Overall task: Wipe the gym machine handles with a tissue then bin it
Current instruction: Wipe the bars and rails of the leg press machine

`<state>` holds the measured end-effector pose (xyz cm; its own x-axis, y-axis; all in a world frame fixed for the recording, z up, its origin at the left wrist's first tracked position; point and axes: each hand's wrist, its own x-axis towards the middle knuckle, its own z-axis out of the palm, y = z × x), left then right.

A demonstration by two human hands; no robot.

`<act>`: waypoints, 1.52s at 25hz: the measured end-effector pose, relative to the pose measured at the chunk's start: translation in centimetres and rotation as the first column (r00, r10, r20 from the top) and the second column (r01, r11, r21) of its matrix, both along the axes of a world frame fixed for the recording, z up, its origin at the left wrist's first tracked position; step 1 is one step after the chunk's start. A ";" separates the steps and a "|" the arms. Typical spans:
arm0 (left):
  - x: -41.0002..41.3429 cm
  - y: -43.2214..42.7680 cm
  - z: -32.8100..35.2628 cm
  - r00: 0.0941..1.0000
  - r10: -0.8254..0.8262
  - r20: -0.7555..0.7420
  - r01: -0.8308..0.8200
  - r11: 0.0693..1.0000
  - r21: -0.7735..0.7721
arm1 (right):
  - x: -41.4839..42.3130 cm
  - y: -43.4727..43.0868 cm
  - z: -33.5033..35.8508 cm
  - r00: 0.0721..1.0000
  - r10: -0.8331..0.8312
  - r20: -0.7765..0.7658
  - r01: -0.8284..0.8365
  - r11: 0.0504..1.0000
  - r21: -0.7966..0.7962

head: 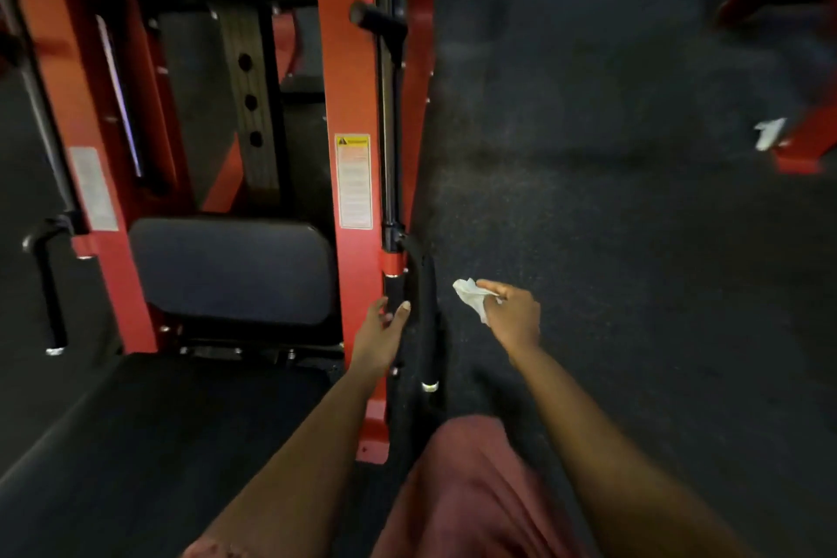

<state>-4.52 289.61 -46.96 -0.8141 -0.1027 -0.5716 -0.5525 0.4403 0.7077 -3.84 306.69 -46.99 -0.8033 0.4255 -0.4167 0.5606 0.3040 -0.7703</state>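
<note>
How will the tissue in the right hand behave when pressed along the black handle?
Likely floppy: the tissue hangs crumpled from the right hand, so it should wrap the handle. Probably very light, since a fingertip pinch carries it. Thin, so it may tear.

frame (348, 104): glossy red painted metal | seat pad (231, 272): matt black vinyl (smooth) | tissue (471, 295): crumpled white paper

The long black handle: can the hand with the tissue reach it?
Probably yes: the right hand, pinching the tissue, hovers just right of the long black handle with nothing between them.
</note>
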 end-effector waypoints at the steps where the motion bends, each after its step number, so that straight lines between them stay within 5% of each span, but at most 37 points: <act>1: -0.9 0.3 -2.2 0.997 0.071 0.041 -0.073 0.996 0.048 | -1.1 -0.1 -2.2 0.999 -0.024 0.027 0.025 0.999 -0.037; 5: -4.9 2.3 -9.9 0.952 0.264 0.154 -0.293 0.933 0.207 | -5.3 -0.5 -10.2 0.990 -0.115 0.085 0.127 0.981 -0.146; 9: -7.7 4.1 -13.9 0.960 0.281 0.018 -0.275 0.922 0.272 | -9.3 -0.6 -13.2 0.987 -0.160 0.018 0.161 0.973 -0.166; 17: -7.9 4.0 -18.7 0.961 0.065 -0.267 -0.039 0.994 0.103 | -13.1 -2.6 -16.5 0.907 0.270 -0.324 -0.320 0.941 -0.113; 22: -7.9 4.2 -19.3 0.938 0.064 -0.340 -0.057 0.998 0.032 | -9.9 -2.3 -18.4 0.921 0.260 -0.290 -0.295 0.952 -0.082; 28: -8.0 4.0 -19.9 0.922 0.056 -0.382 -0.067 0.998 -0.015 | -13.5 -3.3 -18.0 0.823 0.315 -0.473 -0.357 0.934 0.002; 38: -7.6 2.6 -20.6 0.932 -0.016 -0.363 0.027 0.999 0.026 | -10.2 -3.7 -19.4 0.934 0.199 -0.298 -0.218 0.975 -0.033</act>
<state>-12.08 292.23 -67.53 -0.9684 -0.0705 -0.2393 -0.2462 0.4248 0.8712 -14.07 303.02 -66.42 -0.9613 0.2153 -0.1718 0.2379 0.3345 -0.9119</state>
